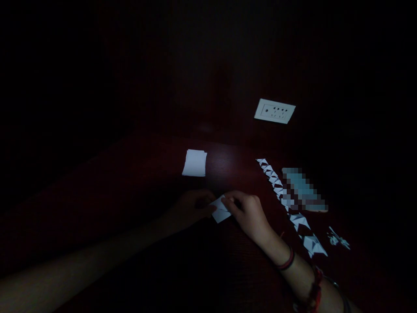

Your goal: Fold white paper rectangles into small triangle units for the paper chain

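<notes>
From my remote seat, I have the right hand [247, 213] pinching a small folded paper [221, 216] at its upper right, while the left hand [193, 206], deep in shadow, grips its left corner between thumb and fingers. The paper sits between both hands, over the dark red table [228, 163]. I judge this a folding step, partway in, with one flap lying across the sheet. The next move calls for me to line up the edges, then press the crease flat without letting the left corner slip. Beyond the fingertips lies a stack of white paper [195, 163]; to the right runs a row of folded paper pieces [273, 177], beside a pixelated flat object [302, 187]. A wall socket [275, 111] shows farther back.
</notes>
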The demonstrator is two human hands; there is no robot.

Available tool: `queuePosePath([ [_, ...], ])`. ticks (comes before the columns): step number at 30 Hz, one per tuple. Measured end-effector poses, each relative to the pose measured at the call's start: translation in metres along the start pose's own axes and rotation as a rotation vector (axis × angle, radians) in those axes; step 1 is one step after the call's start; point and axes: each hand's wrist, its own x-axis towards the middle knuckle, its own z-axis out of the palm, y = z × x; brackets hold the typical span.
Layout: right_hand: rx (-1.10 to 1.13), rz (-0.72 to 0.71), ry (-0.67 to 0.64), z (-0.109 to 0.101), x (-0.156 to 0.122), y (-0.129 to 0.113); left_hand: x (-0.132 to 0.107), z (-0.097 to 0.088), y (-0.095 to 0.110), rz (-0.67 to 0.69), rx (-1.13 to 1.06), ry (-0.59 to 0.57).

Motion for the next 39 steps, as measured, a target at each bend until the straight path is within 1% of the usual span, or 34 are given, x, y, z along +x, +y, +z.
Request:
queuePosePath([
  [4, 0.032, 0.003, -0.011, 0.000, -0.001, 0.000, 0.000, 0.001, -0.001, 0.021, 0.056, -0.008],
  [7, 0.054, -0.033, -0.001, 0.000, -0.001, -0.001, -0.001, 0.002, 0.000, 0.037, 0.049, -0.014],
  [10, 0.101, -0.058, -0.037, 0.001, -0.002, -0.001, -0.001, 0.003, 0.002, 0.024, 0.046, -0.006],
  [14, 0.170, -0.010, -0.035, 0.003, -0.001, -0.001, -0.003, 0.004, 0.005, 0.009, 0.071, 0.034],
  [17, 0.156, -0.004, -0.029, 0.003, 0.001, -0.001, -0.003, 0.004, 0.005, 0.013, 0.087, 0.052],
  [21, 0.129, -0.011, -0.016, 0.003, 0.000, -0.002, -0.004, 0.005, 0.004, 0.002, 0.094, 0.029],
  [24, 0.137, 0.023, 0.003, 0.004, -0.001, 0.000, -0.003, 0.004, 0.005, -0.011, 0.065, 0.000],
  [28, 0.203, 0.084, -0.030, 0.005, 0.001, 0.006, -0.003, 0.003, 0.004, 0.009, 0.055, -0.012],
  [31, 0.252, 0.099, -0.028, 0.002, 0.004, 0.008, -0.003, 0.003, 0.002, 0.022, 0.068, -0.004],
  [33, 0.242, 0.070, -0.049, -0.001, 0.004, 0.008, -0.003, 0.003, 0.001, 0.013, 0.064, 0.014],
  [36, 0.157, -0.007, -0.119, -0.005, 0.004, 0.005, -0.003, 0.003, 0.001, -0.004, 0.023, 0.049],
  [39, 0.077, -0.017, -0.117, -0.007, 0.002, 0.003, -0.003, 0.003, 0.002, -0.006, 0.000, 0.077],
])
